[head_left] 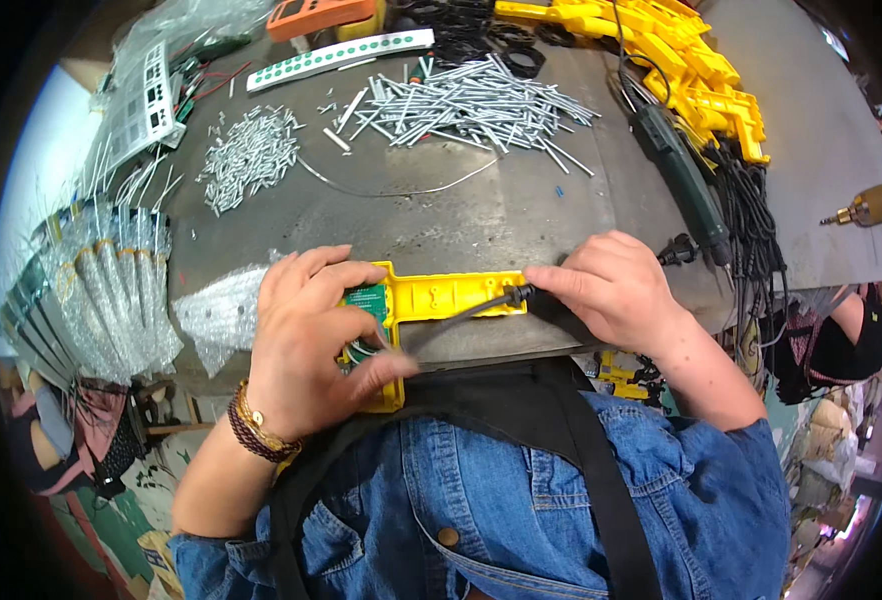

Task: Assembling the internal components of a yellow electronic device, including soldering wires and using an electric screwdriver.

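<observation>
A yellow plastic housing half (451,292), shaped like a tool handle with a wider end, lies open side up at the table's near edge. My left hand (311,325) grips its wider end, fingers curled over a green circuit board (366,300) seated there; the thumb is smeared by motion. A black cable (466,313) runs slantwise from near the left thumb to the handle's right tip. There my right hand (606,290) pinches the cable at its dark sleeve. The palm and lower fingers of the right hand hide what lies beneath them.
Long screws (471,105) and short screws (251,155) lie in heaps farther back. A corded electric screwdriver (681,175) lies at right, near yellow housings (701,70) and black cables (751,210). Bubble-wrapped parts (111,290) sit at left. A brass-coloured tool (876,203) is far right.
</observation>
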`<act>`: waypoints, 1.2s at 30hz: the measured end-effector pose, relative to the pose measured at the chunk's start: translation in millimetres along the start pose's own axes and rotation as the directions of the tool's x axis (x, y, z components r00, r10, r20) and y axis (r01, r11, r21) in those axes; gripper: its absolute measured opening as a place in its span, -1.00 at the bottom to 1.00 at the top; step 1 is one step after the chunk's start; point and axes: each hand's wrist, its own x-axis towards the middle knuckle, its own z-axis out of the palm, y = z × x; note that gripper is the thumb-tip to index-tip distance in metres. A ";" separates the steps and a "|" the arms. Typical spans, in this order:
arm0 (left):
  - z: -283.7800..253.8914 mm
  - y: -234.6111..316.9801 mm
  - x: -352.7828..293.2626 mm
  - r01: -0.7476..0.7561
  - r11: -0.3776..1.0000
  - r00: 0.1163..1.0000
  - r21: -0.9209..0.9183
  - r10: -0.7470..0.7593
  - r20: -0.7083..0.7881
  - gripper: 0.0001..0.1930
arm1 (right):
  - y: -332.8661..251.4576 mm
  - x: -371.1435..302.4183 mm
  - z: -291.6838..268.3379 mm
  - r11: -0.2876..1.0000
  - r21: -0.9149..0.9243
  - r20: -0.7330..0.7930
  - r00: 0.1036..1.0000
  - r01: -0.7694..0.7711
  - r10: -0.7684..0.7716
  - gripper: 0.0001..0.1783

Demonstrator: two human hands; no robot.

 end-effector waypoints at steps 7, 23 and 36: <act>15.8 10.4 9.4 0.076 0.995 0.971 -0.057 -0.087 -0.225 -0.80 | 6.0 -1.3 -9.8 0.979 -0.203 -0.050 0.998 0.013 -0.024 -0.60; 6.4 19.8 21.9 -0.140 0.970 0.981 0.196 0.108 0.164 -0.40 | 250.0 -76.2 -136.9 0.001 -0.621 -0.422 0.335 -0.784 0.843 -0.60; 7.4 9.4 15.6 -0.146 0.986 0.989 0.079 0.142 0.044 -0.45 | 14.8 22.5 -135.9 0.927 -0.252 0.028 0.960 0.276 -0.278 -0.69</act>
